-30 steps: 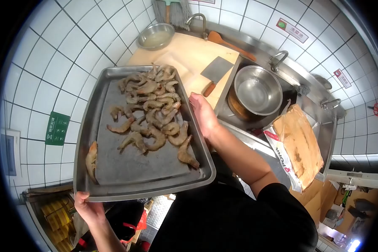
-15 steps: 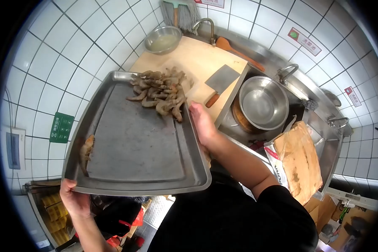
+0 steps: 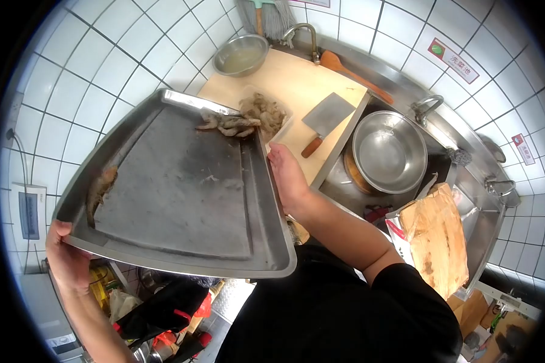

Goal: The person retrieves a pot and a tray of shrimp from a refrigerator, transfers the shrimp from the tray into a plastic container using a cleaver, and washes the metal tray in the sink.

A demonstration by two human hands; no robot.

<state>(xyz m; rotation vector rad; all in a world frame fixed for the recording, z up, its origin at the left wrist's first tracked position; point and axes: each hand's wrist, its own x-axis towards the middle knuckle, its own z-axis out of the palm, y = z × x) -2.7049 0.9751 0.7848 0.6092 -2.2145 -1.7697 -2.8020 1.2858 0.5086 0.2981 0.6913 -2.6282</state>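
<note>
A large metal tray [image 3: 175, 187] is held tilted in both hands, its far corner low over a clear plastic container [image 3: 287, 124]. My left hand [image 3: 69, 257] grips the near left corner, and my right hand [image 3: 287, 175] is closed on the right rim. A few raw shrimp [image 3: 227, 124] lie at the tray's far corner, while one lone shrimp [image 3: 100, 187] sits along the left side. Inside the container is a heap of shrimp [image 3: 263, 112]. The container stands on a wooden board [image 3: 321, 81], with a cleaver [image 3: 327, 121] to its right.
A metal bowl of cloudy liquid [image 3: 241, 55] stands at the board's back corner. To the right, a steel basin [image 3: 389, 151] rests in the sink [image 3: 345, 196]. A torn cardboard box [image 3: 433, 242] lies by the sink's front edge. Faucets [image 3: 429, 109] line the back.
Most of the shrimp have slid off the tray's far corner into the container. The tray's near left corner, with my left hand, has moved left and up.
</note>
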